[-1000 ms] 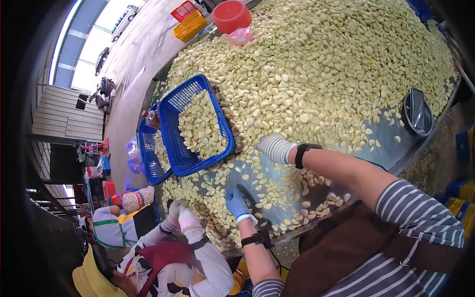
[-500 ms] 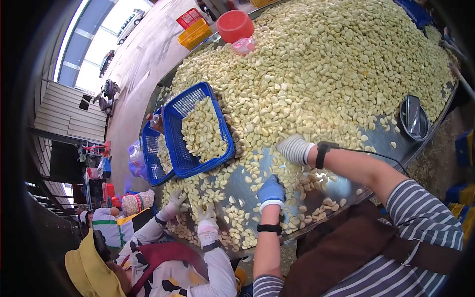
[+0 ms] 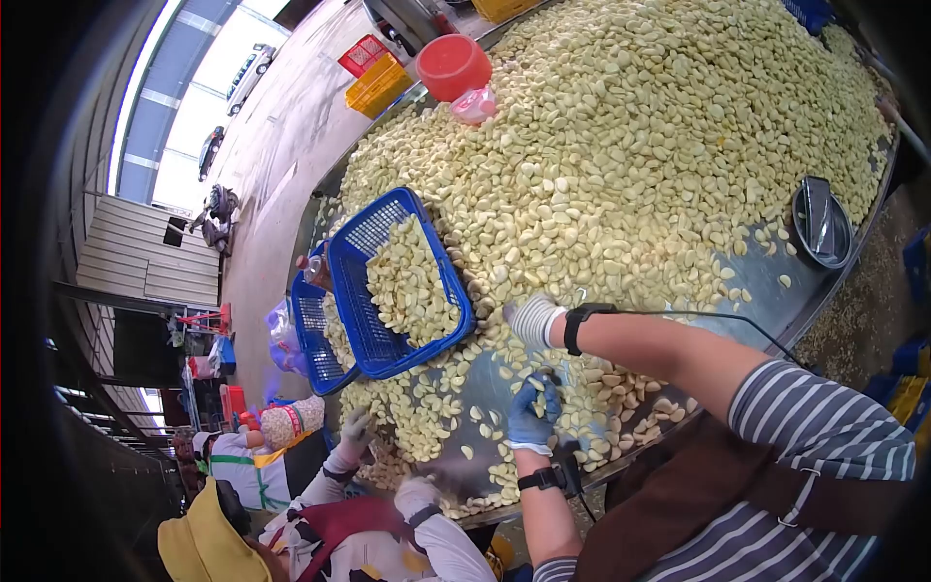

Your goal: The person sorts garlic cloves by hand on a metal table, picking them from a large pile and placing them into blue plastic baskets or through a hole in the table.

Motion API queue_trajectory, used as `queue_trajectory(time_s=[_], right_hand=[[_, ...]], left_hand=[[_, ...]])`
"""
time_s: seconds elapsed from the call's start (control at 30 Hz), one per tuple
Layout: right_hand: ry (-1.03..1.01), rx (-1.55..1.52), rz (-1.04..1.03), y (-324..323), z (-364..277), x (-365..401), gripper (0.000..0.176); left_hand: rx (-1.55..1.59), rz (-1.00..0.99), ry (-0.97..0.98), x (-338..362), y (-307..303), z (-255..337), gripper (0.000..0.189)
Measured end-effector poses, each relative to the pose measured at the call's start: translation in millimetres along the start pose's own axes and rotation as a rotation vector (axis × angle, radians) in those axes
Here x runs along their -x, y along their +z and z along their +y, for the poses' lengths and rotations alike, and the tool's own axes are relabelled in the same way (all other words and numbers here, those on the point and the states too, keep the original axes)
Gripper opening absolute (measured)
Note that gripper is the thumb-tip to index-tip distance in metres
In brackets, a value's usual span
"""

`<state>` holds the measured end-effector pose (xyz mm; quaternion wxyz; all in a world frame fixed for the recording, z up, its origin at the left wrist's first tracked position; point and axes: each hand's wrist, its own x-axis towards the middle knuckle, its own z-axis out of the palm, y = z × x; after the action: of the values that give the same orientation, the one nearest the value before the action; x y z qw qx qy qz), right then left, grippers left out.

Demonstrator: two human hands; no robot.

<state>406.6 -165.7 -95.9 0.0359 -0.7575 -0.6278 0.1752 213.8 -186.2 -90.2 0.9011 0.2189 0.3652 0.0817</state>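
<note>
My left hand (image 3: 533, 412), in a blue glove, is held palm up over the metal table (image 3: 482, 390). Its fingers curl around a few pale oval pieces (image 3: 538, 385). My right hand (image 3: 535, 322), in a striped white glove, is at the edge of the large pile of pale yellow, flat oval pieces (image 3: 582, 194), just right of a blue basket (image 3: 393, 365). The right fingers point left and look drawn together; what they hold, if anything, is too small to make out. More of the same pieces fill much of the basket.
A second blue basket (image 3: 312, 335) stands behind the first. A co-worker in a yellow hat (image 3: 208, 533) works at the left with gloved hands (image 3: 417, 497). A red tub (image 3: 454, 66) rests at the far edge, and a metal bowl (image 3: 820, 223) lies at right.
My right hand has moved left toward the basket. My left hand has turned up and curled around pieces. The co-worker's nearer hand has drawn back toward the table edge. The view has shifted slightly.
</note>
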Motion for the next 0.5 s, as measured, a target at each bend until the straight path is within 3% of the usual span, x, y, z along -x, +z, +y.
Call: queue_trajectory(time_s=[0.07, 0.1, 0.17, 0.27, 0.33, 0.37, 0.43, 0.5], right_hand=[[-0.244, 0.024, -0.300, 5, -20, 13, 0.033], [-0.367, -0.107, -0.296, 8, -20, 25, 0.034], [-0.407, -0.278, -0.279, 10, -17, 33, 0.036], [-0.165, -0.425, 0.009, -43, 24, 41, 0.029], [0.022, -0.307, 0.255, -58, 55, 23, 0.020], [0.018, -0.303, 0.251, -56, 66, 18, 0.020], [0.026, -0.083, 0.306, -46, 84, 11, 0.018], [-0.027, -0.035, 0.325, -41, 80, 19, 0.018]], left_hand=[[0.092, 0.140, 0.178, 16, 25, 3, 0.022], [0.090, 0.141, 0.176, 14, 12, 3, 0.022], [0.055, -0.068, 0.156, 12, -28, 0, 0.024], [0.139, -0.123, 0.026, 18, -42, -5, 0.025], [0.146, -0.102, -0.025, 21, -19, -12, 0.025], [-0.071, 0.172, 0.008, 27, 22, -16, 0.027], [-0.225, 0.104, -0.076, 15, 50, -27, 0.024], [-0.240, 0.159, -0.055, -2, 47, -20, 0.022]])
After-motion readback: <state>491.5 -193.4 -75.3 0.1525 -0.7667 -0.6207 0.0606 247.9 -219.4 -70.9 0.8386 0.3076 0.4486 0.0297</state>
